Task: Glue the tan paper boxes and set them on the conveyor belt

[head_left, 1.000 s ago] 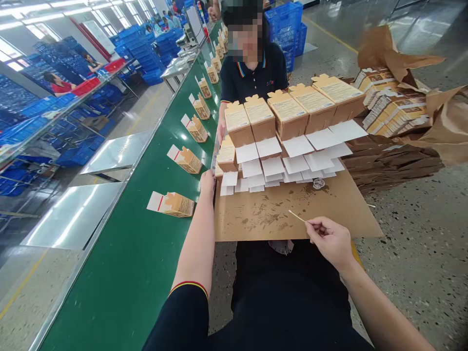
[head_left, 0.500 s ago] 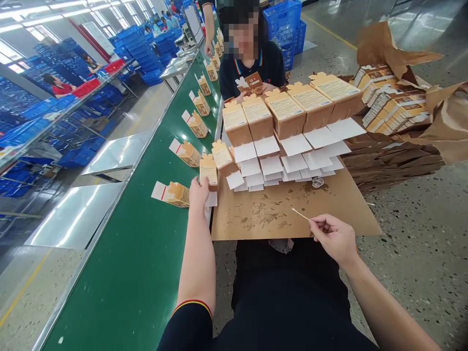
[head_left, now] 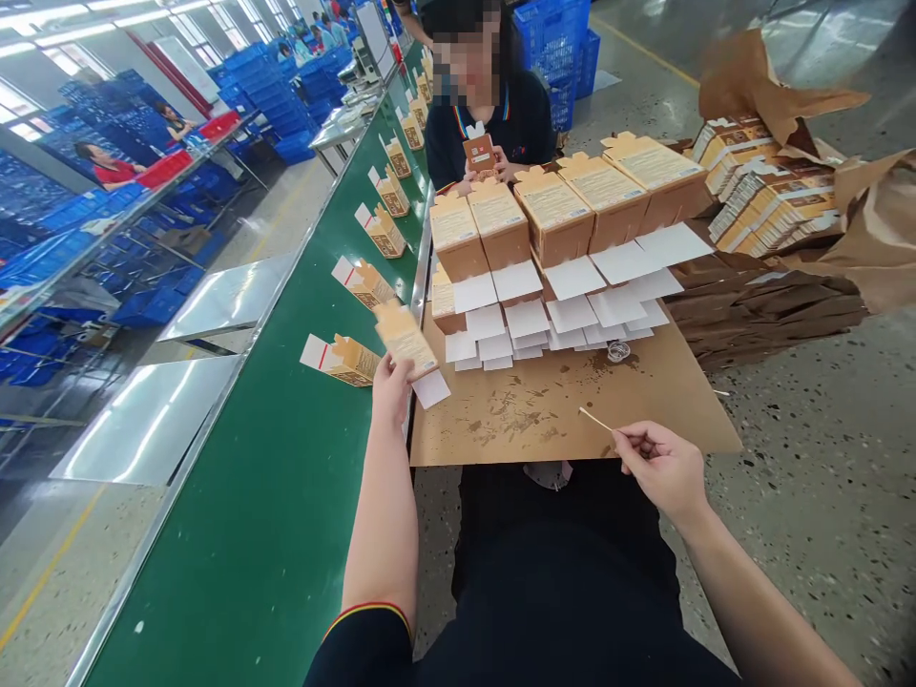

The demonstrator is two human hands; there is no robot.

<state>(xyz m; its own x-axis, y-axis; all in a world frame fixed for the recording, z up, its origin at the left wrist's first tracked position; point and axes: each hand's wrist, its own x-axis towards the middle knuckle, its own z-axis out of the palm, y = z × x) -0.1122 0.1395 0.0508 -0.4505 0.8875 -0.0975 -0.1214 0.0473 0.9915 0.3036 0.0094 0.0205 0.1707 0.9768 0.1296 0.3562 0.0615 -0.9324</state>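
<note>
My left hand (head_left: pixel 391 389) is closed on a small cardboard box (head_left: pixel 406 342), tilted over the seam between the green belt and the brown board, its white flap pointing toward me. Between the fingertips of my right hand (head_left: pixel 658 463) is a cotton swab (head_left: pixel 595 419), its tip to the left above the board (head_left: pixel 515 439). Dark wet-looking marks spot the board there. A small clear dish (head_left: pixel 617 351) sits beyond the swab. Stacked boxes (head_left: pixel 558 210) with white flaps hanging toward me fill the board's far part.
Open boxes (head_left: pixel 348 359) stand in a row along the green belt (head_left: pixel 258 534). A co-worker (head_left: pixel 493 129) sits across the board, holding a brown box (head_left: pixel 479 153). At right, bundled flat cartons (head_left: pixel 777 205) lie on a pile of brown paper (head_left: pixel 780 315). Blue crates (head_left: pixel 551 57) stand behind.
My left hand has lifted the box off its place beside the stack and tilted it. The smaller box near it now sits against the stack. My right hand has barely moved.
</note>
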